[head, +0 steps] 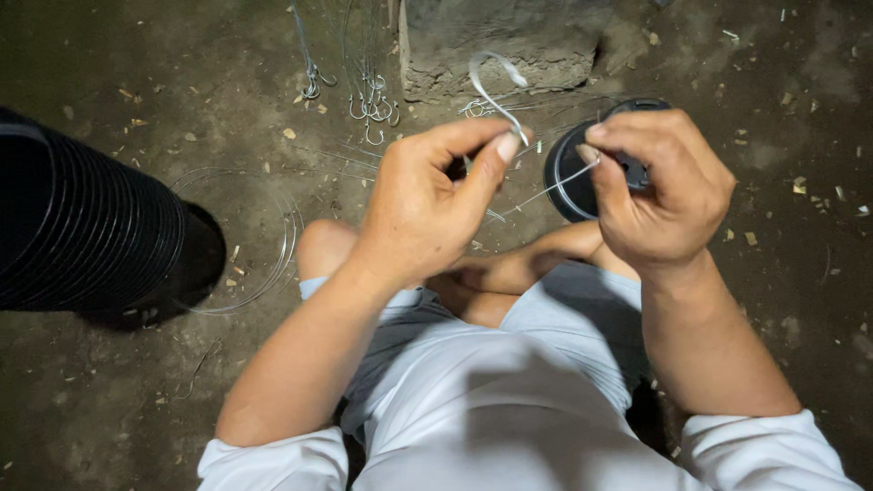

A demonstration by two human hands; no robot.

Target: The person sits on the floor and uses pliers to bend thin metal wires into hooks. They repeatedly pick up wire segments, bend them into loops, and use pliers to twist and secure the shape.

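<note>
the person sits cross-legged on a dirt floor (109, 400), both hands raised over the knees. the left hand (423, 205) is closed in a pinch, thumb and forefinger tips pressed on the shank of a large metal hook (492, 80) whose curved end rises above the fingers. the right hand (659, 186) is closed too, thumb and forefinger nipping a thin line (546, 193) that runs taut from the hook down and to the left between the two hands; the other fingers curl over a black spool (571, 173) that sits just behind that hand. more hooks (371, 107) lie in a loose bunch on the floor beyond the left hand, near a rough concrete block (500, 45) at the far edge. a stack of black pots (82, 227) lies on its side at the left edge, with a coil of clear line (273, 232) on the floor just beside it. wood chips are scattered over the floor.
</note>
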